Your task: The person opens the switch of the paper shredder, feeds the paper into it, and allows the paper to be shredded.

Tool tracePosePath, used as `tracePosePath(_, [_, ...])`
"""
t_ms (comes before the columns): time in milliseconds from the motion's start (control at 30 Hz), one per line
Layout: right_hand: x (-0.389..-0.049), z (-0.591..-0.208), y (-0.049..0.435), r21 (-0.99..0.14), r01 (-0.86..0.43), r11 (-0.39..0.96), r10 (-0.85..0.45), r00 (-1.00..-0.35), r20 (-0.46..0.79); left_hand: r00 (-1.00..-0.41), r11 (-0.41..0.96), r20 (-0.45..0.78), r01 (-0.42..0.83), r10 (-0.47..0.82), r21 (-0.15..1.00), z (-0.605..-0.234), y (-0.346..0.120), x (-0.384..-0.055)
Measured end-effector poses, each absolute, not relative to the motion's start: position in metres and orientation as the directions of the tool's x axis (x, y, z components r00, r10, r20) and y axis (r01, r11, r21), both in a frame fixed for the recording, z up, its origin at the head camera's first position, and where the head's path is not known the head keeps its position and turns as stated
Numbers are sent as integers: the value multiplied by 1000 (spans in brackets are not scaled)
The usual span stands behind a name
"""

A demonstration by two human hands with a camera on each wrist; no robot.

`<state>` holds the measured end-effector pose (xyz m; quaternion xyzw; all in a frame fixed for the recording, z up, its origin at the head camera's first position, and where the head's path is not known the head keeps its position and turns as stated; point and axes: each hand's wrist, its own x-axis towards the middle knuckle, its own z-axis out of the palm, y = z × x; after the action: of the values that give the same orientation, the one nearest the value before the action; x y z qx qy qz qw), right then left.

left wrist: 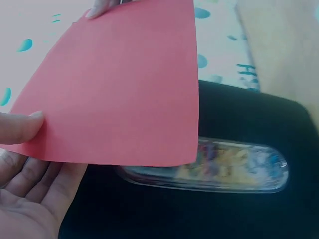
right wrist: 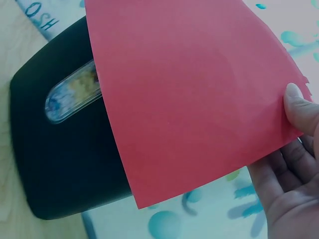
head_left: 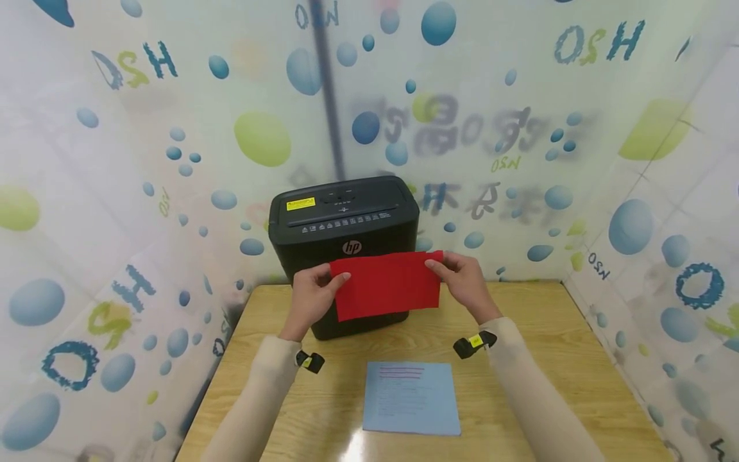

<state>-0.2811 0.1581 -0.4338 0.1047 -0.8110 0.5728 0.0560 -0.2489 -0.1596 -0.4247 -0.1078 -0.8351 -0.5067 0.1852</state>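
Observation:
A sheet of red paper (head_left: 388, 285) is stretched between both hands in front of a black HP paper shredder (head_left: 346, 215). My left hand (head_left: 312, 296) pinches its upper left corner, thumb on the near face and fingers behind. At the upper right corner, my right hand (head_left: 464, 285) pinches it the same way. Both wrist views show the red sheet close up, with the thumbs on its face. Behind the sheet, the shredder's clear window (left wrist: 244, 167) reveals colourful shreds inside. The paper hides part of the shredder's front.
Blue printed sheets (head_left: 412, 398) lie on the wooden table (head_left: 519, 385) near its front, between the forearms. A patterned curtain (head_left: 491, 96) with blue and green dots hangs behind and at both sides. Each wrist wears a black strap.

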Motion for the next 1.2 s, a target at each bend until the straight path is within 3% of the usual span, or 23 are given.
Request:
tracePosePath(300, [-287,-399,151,-924,-226,308,-118,-973,198,-884,482,467,398,-26,781,-391,-166,-253])
tracePosePath(567, [-295,-367,144,-918,-308,250,-138,-950,281,-858,492,514,441,-16,751,-358,-171,-254])
tracePosePath(1200, [-322,-288,122,-902,-371,222,-139,-928,347,-823,472,566,477,-56,741,-289,-191,-279])
